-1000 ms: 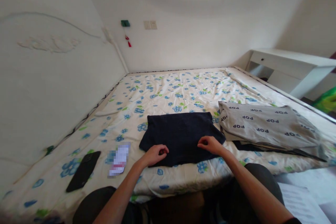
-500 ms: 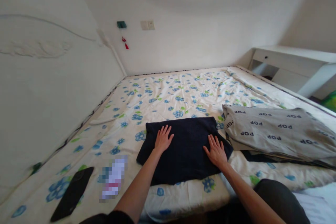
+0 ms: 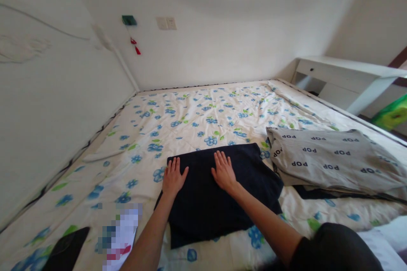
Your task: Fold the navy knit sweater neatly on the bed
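Note:
A folded dark navy garment (image 3: 219, 203) lies flat on the flower-printed bed sheet (image 3: 203, 118) in front of me. My left hand (image 3: 173, 176) rests palm down on the garment's far left corner, fingers spread. My right hand (image 3: 223, 171) lies flat on its upper middle, fingers spread too. Neither hand grips anything.
A grey "POP" printed garment (image 3: 330, 159) lies folded to the right over darker clothes. A black phone (image 3: 65, 252) and a blurred card (image 3: 122, 237) lie at the near left. A white headboard (image 3: 47, 93) bounds the left side; a white desk (image 3: 346, 76) stands at the far right.
Both hands went from pinching the garment's near edge to lying flat on it, then slid left and farther up. The view has shifted closer and to the right.

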Demonstrator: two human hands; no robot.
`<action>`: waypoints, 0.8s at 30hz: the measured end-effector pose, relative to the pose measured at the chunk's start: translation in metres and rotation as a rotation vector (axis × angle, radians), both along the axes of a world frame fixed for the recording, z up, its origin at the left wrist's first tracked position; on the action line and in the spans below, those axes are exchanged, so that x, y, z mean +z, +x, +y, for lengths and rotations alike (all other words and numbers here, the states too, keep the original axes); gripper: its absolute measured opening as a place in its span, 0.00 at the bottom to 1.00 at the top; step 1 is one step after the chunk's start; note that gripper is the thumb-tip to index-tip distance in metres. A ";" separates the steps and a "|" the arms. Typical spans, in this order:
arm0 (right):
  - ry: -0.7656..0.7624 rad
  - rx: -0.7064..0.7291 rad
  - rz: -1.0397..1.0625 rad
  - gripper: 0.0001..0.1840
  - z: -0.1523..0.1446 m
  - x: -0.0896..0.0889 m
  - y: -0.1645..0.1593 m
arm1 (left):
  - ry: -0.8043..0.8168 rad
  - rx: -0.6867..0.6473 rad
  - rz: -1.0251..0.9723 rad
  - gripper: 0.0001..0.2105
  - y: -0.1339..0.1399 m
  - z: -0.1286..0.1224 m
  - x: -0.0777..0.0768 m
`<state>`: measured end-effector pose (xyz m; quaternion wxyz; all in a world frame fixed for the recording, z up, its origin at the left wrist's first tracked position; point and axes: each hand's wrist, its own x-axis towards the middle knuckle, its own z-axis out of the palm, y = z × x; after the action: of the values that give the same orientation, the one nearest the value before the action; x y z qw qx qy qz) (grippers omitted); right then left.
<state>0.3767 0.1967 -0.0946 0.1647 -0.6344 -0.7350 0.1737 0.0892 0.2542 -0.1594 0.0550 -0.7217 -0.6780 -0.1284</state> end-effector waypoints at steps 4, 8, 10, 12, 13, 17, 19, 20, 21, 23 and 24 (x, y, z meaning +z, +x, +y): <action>-0.003 0.146 0.057 0.44 0.040 0.003 -0.069 | 0.002 -0.001 -0.025 0.38 -0.001 -0.003 0.002; -0.079 0.110 0.035 0.42 0.054 -0.016 -0.063 | -0.008 -0.007 -0.035 0.38 -0.002 -0.004 0.003; -0.074 0.070 0.024 0.42 0.056 -0.027 -0.036 | -0.011 -0.006 -0.034 0.38 -0.003 -0.003 0.003; -0.056 0.024 -0.005 0.43 0.058 -0.036 0.000 | -0.014 -0.006 -0.034 0.38 -0.003 -0.002 0.003; -0.050 -0.003 -0.027 0.43 0.058 -0.039 0.020 | -0.016 -0.006 -0.035 0.38 -0.003 -0.002 0.003; -0.068 -0.145 -0.129 0.41 0.060 -0.050 0.101 | -0.022 -0.011 -0.039 0.38 -0.002 -0.001 0.005; -0.092 -0.214 -0.172 0.40 0.059 -0.055 0.140 | -0.027 -0.009 -0.037 0.39 -0.001 -0.001 0.006; -0.108 -0.242 -0.186 0.40 0.059 -0.058 0.157 | -0.032 -0.007 -0.036 0.39 -0.001 -0.002 0.007; -0.125 -0.267 -0.193 0.39 0.058 -0.061 0.173 | -0.038 -0.005 -0.034 0.39 -0.001 -0.002 0.007; -0.155 -0.298 -0.193 0.38 0.057 -0.066 0.195 | -0.050 0.002 -0.031 0.38 0.000 -0.002 0.008; -0.163 -0.306 -0.187 0.37 0.056 -0.069 0.202 | -0.057 0.004 -0.030 0.38 0.000 -0.003 0.008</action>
<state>0.5783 0.2530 -0.1632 0.0681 -0.7634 -0.6256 0.1458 0.0893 0.2516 -0.1512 0.0247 -0.7196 -0.6836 -0.1198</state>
